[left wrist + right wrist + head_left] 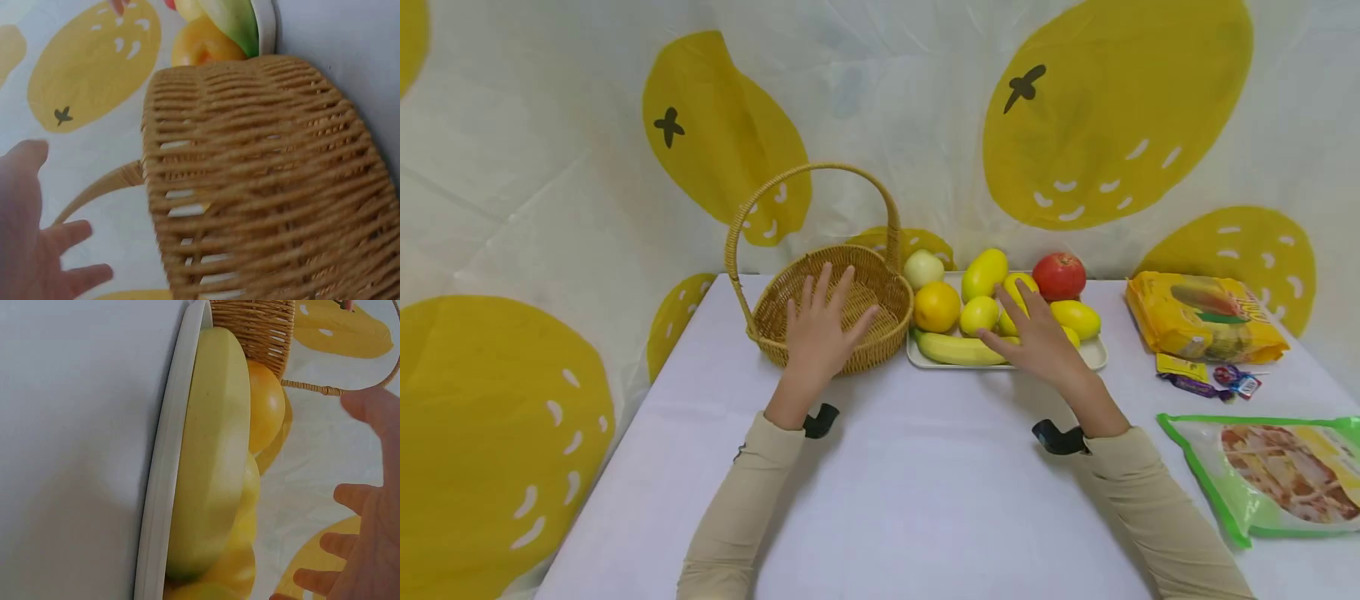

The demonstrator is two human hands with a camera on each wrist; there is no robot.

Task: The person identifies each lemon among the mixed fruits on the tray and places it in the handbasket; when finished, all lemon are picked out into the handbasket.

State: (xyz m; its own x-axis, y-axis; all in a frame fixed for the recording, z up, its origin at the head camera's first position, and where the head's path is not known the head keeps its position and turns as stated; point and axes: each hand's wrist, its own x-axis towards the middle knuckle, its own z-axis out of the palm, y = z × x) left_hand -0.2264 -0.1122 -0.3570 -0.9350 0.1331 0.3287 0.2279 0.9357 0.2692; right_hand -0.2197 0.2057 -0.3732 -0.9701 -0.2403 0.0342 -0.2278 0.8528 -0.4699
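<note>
Over the table (925,467), I am spreading my left hand (822,327) above the empty basket (880,337), my right hand (1037,337), open and holding nothing, hovering over the fruit (985,273), all yet unmoved on the tray (1096,354).

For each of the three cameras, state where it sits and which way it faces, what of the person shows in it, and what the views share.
Head: worn on the head, looking forward and down at the table; both sleeved forearms show, left hand over the wicker basket, right hand over the fruit tray.
Left wrist: close beside the basket's woven wall; fingers at lower left.
Right wrist: low along the tray's rim past the banana; fingers at right.
Shared: all three show the basket and the orange.
</note>
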